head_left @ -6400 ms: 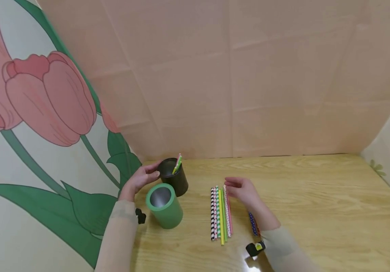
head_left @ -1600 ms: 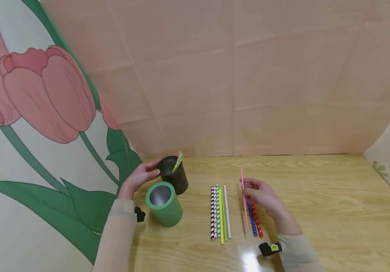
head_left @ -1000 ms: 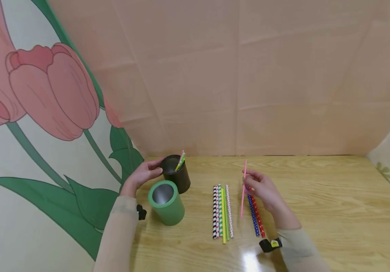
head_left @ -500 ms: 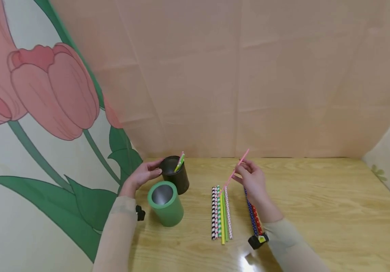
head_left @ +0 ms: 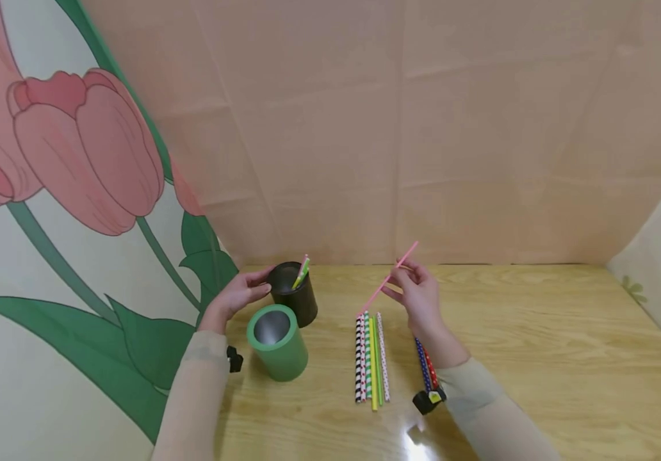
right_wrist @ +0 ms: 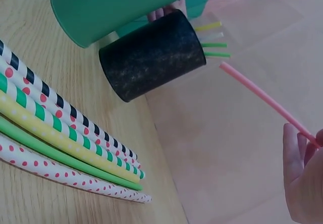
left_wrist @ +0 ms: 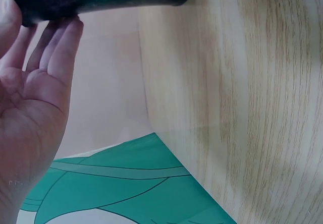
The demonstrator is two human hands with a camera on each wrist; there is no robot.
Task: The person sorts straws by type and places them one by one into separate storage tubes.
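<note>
My left hand (head_left: 237,298) touches the left side of an upright black cup (head_left: 303,306) near its rim. The left wrist view shows straight fingers meeting the cup wall; some fingertips are hard to see. Several straws (right_wrist: 214,45), yellow, green and pale, stick out of that cup. My right hand (head_left: 419,294) pinches a thin pink straw (head_left: 387,279) between thumb and fingers, above the table. The straw slants, its lower end pointing left. In the right wrist view, that end (right_wrist: 224,66) appears close to the cup's mouth, though the head view shows it apart, right of the cup.
A green cup (head_left: 287,360) stands just in front of the black one. Below my right hand lies a row of several straws (head_left: 368,362), striped, dotted and plain. Blue dotted (head_left: 423,368) and red dotted straws (head_left: 431,371) lie partly under my right wrist.
The pink straw, earlier at the row's right end, was lifted by my right hand. It has moved up and left and tilted over. My left hand stays at the black cup.
</note>
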